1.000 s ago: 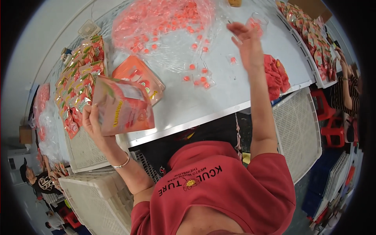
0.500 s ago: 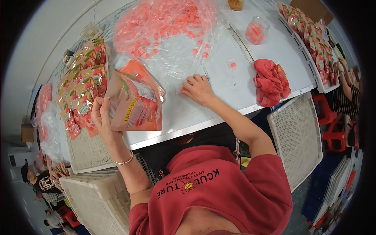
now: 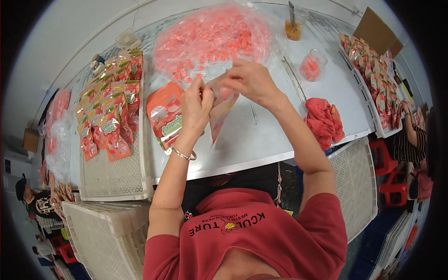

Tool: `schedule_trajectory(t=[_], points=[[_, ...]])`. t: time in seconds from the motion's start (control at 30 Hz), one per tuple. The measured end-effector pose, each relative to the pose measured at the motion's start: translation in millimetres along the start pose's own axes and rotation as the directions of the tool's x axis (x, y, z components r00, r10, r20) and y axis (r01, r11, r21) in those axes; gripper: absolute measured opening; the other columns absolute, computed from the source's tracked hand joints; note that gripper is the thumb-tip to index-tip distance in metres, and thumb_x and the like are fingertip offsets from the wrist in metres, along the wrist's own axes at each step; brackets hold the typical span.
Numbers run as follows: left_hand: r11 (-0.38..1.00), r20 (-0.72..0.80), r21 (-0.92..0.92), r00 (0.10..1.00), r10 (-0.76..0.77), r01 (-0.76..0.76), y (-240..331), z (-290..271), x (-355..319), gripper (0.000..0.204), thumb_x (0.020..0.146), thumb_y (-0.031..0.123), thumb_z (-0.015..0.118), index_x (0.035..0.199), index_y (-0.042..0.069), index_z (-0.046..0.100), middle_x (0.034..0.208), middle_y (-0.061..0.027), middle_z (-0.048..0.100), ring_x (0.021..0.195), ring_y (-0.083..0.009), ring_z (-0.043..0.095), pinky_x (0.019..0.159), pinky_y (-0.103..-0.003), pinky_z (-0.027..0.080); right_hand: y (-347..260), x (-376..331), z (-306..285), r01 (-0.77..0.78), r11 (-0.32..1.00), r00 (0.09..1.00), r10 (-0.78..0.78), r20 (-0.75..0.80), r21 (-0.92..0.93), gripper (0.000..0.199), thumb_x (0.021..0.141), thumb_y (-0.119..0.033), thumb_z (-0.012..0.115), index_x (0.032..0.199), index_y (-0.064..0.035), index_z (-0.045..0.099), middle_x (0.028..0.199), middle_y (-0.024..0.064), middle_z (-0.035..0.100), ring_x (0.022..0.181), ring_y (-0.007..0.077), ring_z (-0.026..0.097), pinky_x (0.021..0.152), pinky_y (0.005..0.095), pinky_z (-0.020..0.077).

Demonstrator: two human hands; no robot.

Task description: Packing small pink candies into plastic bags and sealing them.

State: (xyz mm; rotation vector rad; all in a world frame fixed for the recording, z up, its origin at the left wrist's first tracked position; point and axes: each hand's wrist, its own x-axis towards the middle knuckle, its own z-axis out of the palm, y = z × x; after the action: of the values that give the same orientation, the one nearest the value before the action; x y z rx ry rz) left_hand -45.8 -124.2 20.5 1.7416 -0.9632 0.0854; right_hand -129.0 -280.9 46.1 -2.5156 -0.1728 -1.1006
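Note:
My left hand [image 3: 198, 105] pinches the edge of a pink printed pouch [image 3: 221, 115], which is held upright and edge-on above the table. Across from it, my right hand [image 3: 257, 84] is at the pouch's upper end, fingers bent and partly blurred. Just below those fingers shows a small pink wrapped piece [image 3: 226, 91], at the pouch's mouth. Flat pouches [image 3: 165, 112] lie on the table beside my left hand. Beyond both hands spreads a large clear plastic bag [image 3: 212, 39] full of small pink pieces.
Filled pouches [image 3: 109, 114] stand in rows on a white crate [image 3: 114, 179] at the left. To the right are a clear jar [image 3: 311, 67] of pink pieces, a red cloth [image 3: 322, 122] and another crate of pouches [image 3: 375, 84]. A cup [image 3: 293, 30] stands at the back.
My left hand has carried the pouch right and away from me, turning it edge-on. My right hand has lifted off the table and come to the pouch's upper end.

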Motion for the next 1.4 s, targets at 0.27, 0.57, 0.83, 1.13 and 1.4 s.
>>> schedule_trajectory(t=[0.27,0.57,0.83,1.13,1.4], points=[[0.996,-0.006,0.094,1.000,-0.002,0.003,-1,14,3,0.016,0.083,0.010,0.047,0.074,-0.003,0.044,0.058,-0.0189,0.052,0.053,-0.0320,0.054,0.052,-0.040,0.041,-4,28,25,-0.405,0.730,0.844,0.530,-0.082,0.551,0.026,0.082,-0.027,0.060,0.079,-0.0015,0.061,0.075,0.0054,0.053,0.068,0.0222,0.050,0.060,0.0334,0.0408],[0.942,-0.046,-0.203,0.959,-0.280,0.266,-33,12,6,0.017,0.083,0.012,0.045,0.072,-0.002,0.045,0.056,-0.0129,0.052,0.051,-0.0216,0.054,0.051,-0.036,0.042,-14,-6,33,-0.147,0.925,0.975,0.075,0.211,0.352,0.029,0.077,-0.031,0.061,0.095,-0.0084,0.060,0.090,0.0057,0.059,0.087,0.0220,0.054,0.076,0.0344,0.0381],[0.926,-0.071,-0.215,0.940,-0.333,0.311,-33,1,2,0.021,0.084,0.017,0.047,0.071,0.000,0.045,0.064,-0.0106,0.057,0.059,-0.0149,0.055,0.053,-0.032,0.043,-36,7,3,-0.035,0.985,0.950,-0.021,0.312,0.170,0.038,0.068,-0.040,0.070,0.093,-0.0117,0.061,0.090,0.0034,0.061,0.097,0.0209,0.052,0.088,0.0517,0.0302],[0.663,0.084,-0.736,0.990,-0.115,0.139,-41,-14,16,0.027,0.090,0.031,0.052,0.091,0.004,0.059,0.085,-0.0005,0.062,0.084,-0.0091,0.054,0.078,-0.026,0.041,-52,19,-25,0.048,0.962,0.788,-0.201,0.581,0.269,0.017,0.071,-0.013,0.068,0.074,-0.0004,0.057,0.075,0.0117,0.056,0.077,0.0286,0.054,0.067,0.0379,0.0404],[0.921,0.253,-0.368,0.967,-0.030,0.125,3,-26,-20,0.037,0.093,0.030,0.050,0.076,-0.001,0.061,0.068,0.0033,0.056,0.067,-0.0046,0.049,0.060,-0.023,0.041,-82,28,-38,-0.088,0.996,0.394,0.005,0.919,0.032,0.034,0.065,-0.029,0.074,0.080,-0.0013,0.061,0.093,0.0154,0.060,0.092,0.0307,0.057,0.080,0.0430,0.0428]])
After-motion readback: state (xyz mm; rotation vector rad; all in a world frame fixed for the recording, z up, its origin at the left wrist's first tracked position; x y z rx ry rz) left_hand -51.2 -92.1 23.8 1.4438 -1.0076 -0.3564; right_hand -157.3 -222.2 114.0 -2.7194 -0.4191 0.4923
